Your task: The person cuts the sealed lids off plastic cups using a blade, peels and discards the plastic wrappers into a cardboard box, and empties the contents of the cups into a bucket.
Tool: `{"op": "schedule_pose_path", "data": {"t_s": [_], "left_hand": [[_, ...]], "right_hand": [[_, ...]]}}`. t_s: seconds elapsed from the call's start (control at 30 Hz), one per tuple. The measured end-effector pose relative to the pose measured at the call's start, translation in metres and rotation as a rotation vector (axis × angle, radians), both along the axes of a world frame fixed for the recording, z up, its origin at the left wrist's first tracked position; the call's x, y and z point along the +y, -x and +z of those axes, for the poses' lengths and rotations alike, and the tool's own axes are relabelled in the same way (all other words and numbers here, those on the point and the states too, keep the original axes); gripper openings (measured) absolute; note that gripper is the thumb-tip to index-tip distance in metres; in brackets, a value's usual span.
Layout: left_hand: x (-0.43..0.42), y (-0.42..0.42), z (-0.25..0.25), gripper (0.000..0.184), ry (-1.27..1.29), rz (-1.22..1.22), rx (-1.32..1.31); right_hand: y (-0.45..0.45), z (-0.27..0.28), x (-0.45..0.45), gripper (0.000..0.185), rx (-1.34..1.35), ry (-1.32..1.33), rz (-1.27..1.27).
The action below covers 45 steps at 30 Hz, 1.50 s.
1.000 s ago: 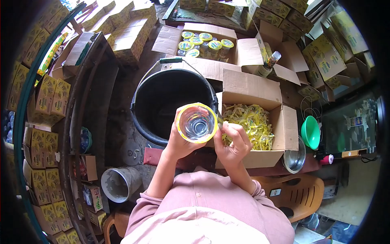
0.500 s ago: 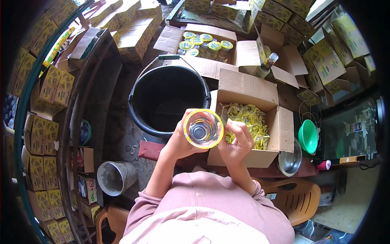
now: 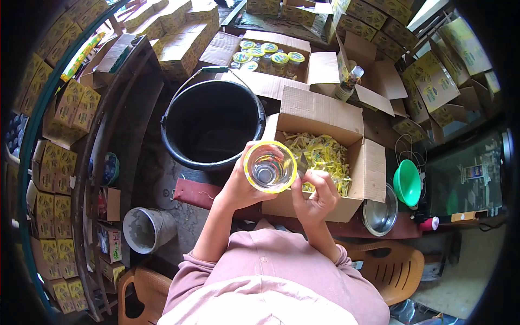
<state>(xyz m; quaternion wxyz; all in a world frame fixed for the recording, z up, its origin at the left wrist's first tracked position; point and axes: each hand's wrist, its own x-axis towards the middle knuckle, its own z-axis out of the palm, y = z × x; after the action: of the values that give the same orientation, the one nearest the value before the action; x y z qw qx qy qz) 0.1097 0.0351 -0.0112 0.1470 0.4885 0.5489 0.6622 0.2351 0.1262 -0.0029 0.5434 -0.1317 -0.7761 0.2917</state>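
Left hand (image 3: pixel 238 189) and right hand (image 3: pixel 316 201), 1 each, bare, side by side.
Left: curved in a grip. Right: thumb (image 3: pixel 297 193) raised, fingers (image 3: pixel 326 187) bent, pinching. Forearms (image 3: pixel 213 232): 2, angled forward.

The cup (image 3: pixel 269 168) is in the left hand (image 3: pixel 237 187), and the right hand (image 3: pixel 316 199), with a blade (image 3: pixel 302 161) in it, is just beside it. Past the cup, to the left, is the bucket (image 3: pixel 214 122). A box (image 3: pixel 322 111) of strips (image 3: pixel 327 154) sits right of the bucket. Behind them is another box (image 3: pixel 324 67) (this one has more cups (image 3: pixel 279 64) inside). Right of the strips are a pan (image 3: pixel 380 212) and a bowl (image 3: pixel 407 183). The pail (image 3: pixel 164 225) stands left, near the shelf (image 3: pixel 130 95).
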Motion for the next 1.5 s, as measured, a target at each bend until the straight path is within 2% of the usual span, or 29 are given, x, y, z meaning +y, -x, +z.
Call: {"op": "schedule_pose_path", "data": {"t_s": [0.13,0.23,0.33,0.43,0.63,0.67,0.8,1.1,1.2,1.3,1.33,1.43,1.5], "left_hand": [[0.011,-0.013,0.000,0.064,-0.011,0.004,0.004],[0.017,-0.019,0.000,0.065,0.033,-0.001,0.105],[0.026,-0.023,-0.006,0.064,0.015,-0.041,0.039],[0.037,-0.023,-0.003,0.064,0.025,-0.018,0.179],[0.052,-0.022,0.003,0.066,0.042,-0.177,0.057],[0.055,-0.022,0.004,0.063,0.003,-0.204,-0.070],[0.061,-0.016,0.000,0.055,0.028,-0.083,0.029],[0.067,-0.009,-0.008,0.061,0.015,-0.101,0.109],[0.068,-0.012,-0.004,0.061,0.098,-0.204,0.086],[0.071,-0.014,-0.013,0.061,0.026,-0.246,-0.116],[0.070,-0.012,-0.017,0.064,0.006,-0.235,-0.094],[0.075,-0.013,-0.025,0.069,-0.028,-0.188,-0.248],[0.078,-0.010,-0.028,0.072,-0.048,-0.213,-0.186]], "right_hand": [[-0.011,0.001,0.008,0.018,-0.006,0.023,-0.009],[-0.019,-0.004,0.016,0.019,-0.006,-0.012,-0.035],[-0.023,-0.001,0.022,0.021,0.005,-0.056,-0.077],[-0.024,0.004,0.030,0.023,-0.003,-0.071,-0.110],[-0.022,0.002,0.062,0.020,0.010,0.060,0.035],[-0.022,0.000,0.063,0.019,0.016,0.078,0.031],[-0.022,-0.004,0.065,0.016,0.026,0.107,0.006],[-0.015,-0.009,0.065,0.020,0.014,0.102,0.054],[-0.015,-0.011,0.069,0.018,-0.015,0.090,0.040],[-0.015,-0.012,0.071,0.018,-0.009,0.116,0.026],[-0.016,-0.012,0.070,0.018,-0.003,0.146,0.013],[-0.017,-0.011,0.067,0.017,0.014,0.184,-0.031],[-0.016,-0.012,0.067,0.017,0.007,0.158,-0.041]]}}
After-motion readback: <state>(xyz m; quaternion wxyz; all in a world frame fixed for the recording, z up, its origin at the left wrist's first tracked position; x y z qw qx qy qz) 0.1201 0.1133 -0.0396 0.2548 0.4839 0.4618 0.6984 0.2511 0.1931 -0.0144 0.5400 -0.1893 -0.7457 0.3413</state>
